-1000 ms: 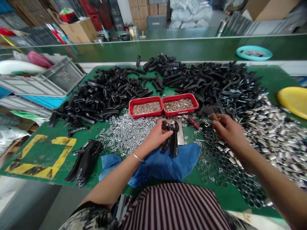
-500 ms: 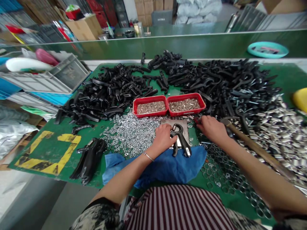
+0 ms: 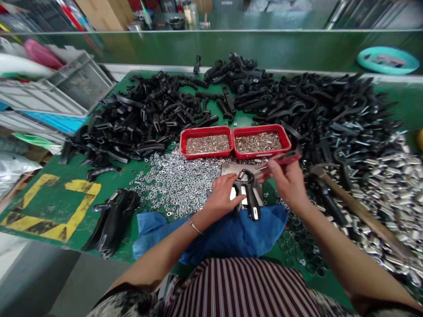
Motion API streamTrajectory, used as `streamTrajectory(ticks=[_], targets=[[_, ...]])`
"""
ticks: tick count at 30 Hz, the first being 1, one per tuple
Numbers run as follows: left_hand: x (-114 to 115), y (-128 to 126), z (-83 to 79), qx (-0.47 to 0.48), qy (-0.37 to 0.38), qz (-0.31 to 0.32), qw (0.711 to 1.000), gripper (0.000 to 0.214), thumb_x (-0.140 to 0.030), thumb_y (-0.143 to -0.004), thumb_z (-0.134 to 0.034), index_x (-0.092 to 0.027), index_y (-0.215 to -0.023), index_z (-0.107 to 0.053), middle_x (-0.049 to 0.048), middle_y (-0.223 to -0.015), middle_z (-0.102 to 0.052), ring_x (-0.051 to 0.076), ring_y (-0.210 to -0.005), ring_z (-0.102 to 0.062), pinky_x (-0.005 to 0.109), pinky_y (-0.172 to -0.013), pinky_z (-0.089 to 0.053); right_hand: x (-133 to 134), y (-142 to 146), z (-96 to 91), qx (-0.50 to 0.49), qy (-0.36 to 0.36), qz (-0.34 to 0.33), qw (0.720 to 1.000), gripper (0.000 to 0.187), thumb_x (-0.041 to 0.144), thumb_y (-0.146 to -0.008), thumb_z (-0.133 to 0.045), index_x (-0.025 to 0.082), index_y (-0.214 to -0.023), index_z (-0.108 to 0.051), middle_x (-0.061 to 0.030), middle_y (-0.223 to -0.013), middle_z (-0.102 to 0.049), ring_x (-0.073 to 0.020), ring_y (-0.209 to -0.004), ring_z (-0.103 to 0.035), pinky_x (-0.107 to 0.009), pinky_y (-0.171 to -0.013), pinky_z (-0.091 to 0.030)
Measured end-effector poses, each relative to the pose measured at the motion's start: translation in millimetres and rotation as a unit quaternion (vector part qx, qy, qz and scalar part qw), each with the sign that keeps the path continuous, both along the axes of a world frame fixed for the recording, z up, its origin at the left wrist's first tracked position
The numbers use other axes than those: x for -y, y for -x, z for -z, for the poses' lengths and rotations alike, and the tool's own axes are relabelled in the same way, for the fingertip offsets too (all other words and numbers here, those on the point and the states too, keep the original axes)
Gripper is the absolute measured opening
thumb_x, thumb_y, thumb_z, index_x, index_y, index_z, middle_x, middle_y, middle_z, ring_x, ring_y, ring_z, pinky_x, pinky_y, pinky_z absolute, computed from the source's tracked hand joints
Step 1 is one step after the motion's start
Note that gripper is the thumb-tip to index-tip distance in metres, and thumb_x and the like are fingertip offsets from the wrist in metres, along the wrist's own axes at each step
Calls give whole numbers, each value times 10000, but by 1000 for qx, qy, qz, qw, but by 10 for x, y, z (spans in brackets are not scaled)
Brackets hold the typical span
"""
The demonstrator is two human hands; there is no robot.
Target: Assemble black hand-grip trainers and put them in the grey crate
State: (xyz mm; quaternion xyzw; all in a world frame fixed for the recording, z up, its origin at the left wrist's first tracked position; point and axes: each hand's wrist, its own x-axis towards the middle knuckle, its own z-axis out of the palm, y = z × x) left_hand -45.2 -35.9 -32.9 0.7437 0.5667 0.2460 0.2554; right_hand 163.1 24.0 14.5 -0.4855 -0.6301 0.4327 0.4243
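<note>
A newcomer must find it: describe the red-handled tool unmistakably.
On the green table, find two red trays. By the right tray's near corner, the right hand holds the red-handled tool. Its thin metal shaft and red handle set it apart from the wooden-handled hammer further right.

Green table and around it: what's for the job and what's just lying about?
Probably for the job: black handles in the left hand, red screwdriver in the right hand, metal plate, small silver rings, red trays, hammer.

Probably just lying about: turquoise plate, grey crate, cardboard box.
</note>
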Motion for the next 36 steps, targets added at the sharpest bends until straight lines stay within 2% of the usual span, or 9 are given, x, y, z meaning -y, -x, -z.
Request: streamTrajectory(ticks=[2,6,21,24,26,29,31,34,36], targets=[[21,1,22,9,0,-7,1000,598,-406,-882,-683,-199,-1401,-471,130,-1437,-510,303,-1353,-442,481,-1131,-327,54,170,210,-77,31,-2,997,307,546,-957,-542,265,-1023,-436,-103,-957,-738,-245,-649,-724,-393,-542,-591],[28,-11,64,13,-13,-14,1000,594,-384,-872,-703,-198,-1391,-483,125,-1421,-526,294,-1340,-453,473,-1126,-327,86,266,467,-118,53,15,991,314,528,-950,-571,277,-1038,-405,-87,-924,-748,-253,-644,-734,-395,-529,-607],[40,-24,64,11,-37,-19,999,594,-371,-869,-711,-177,-1383,-486,138,-1413,-535,288,-1329,-463,455,-1123,-328,83,219,436,-74,57,0,996,310,532,-958,-556,272,-1032,-405,-72,-880,-747,-247,-639,-728,-399,-573,-608],[36,-21,66,12,-31,-18,999,598,-371,-867,-712,-179,-1386,-485,137,-1417,-531,289,-1337,-457,454,-1126,-325,118,236,365,-9,41,2,999,320,544,-965,-531,265,-1024,-387,-90,-885,-746,-253,-625,-723,-396,-571,-594],[33,-21,67,14,-28,-16,999,605,-366,-864,-716,-170,-1387,-484,137,-1420,-529,284,-1340,-451,445,-1129,-320,154,267,320,88,13,-7,996,339,562,-964,-510,250,-1025,-393,-113,-857,-738,-281,-643,-721,-406,-578,-573],[27,-26,60,15,-16,-18,1000,574,-357,-867,-711,-171,-1369,-501,128,-1415,-535,279,-1329,-454,433,-1118,-327,168,351,255,260,-59,-40,963,355,555,-965,-473,209,-1038,-438,-151,-817,-712,-331,-686,-711,-417,-585,-520],[22,-32,47,12,-5,-20,1000,559,-372,-877,-696,-175,-1363,-505,125,-1416,-535,284,-1323,-455,439,-1108,-335,105,411,203,299,-76,-51,950,336,522,-963,-476,195,-1038,-456,-139,-772,-692,-317,-657,-690,-397,-567,-488],[15,-40,15,2,12,-23,1000,567,-388,-878,-684,-176,-1371,-499,129,-1428,-521,299,-1336,-441,458,-1108,-332,-93,436,103,147,23,-82,985,317,521,-935,-543,226,-998,-446,-19,-583,-618,-207,-455,-566,-319,-451,-424],[11,-41,-7,-3,22,-26,999,561,-374,-876,-682,-177,-1369,-502,128,-1423,-522,301,-1337,-439,462,-1109,-329,-232,388,41,-2,114,-122,986,349,577,-921,-543,242,-943,-446,27,-535,-583,-145,-368,-454,-282,-385,-385]])
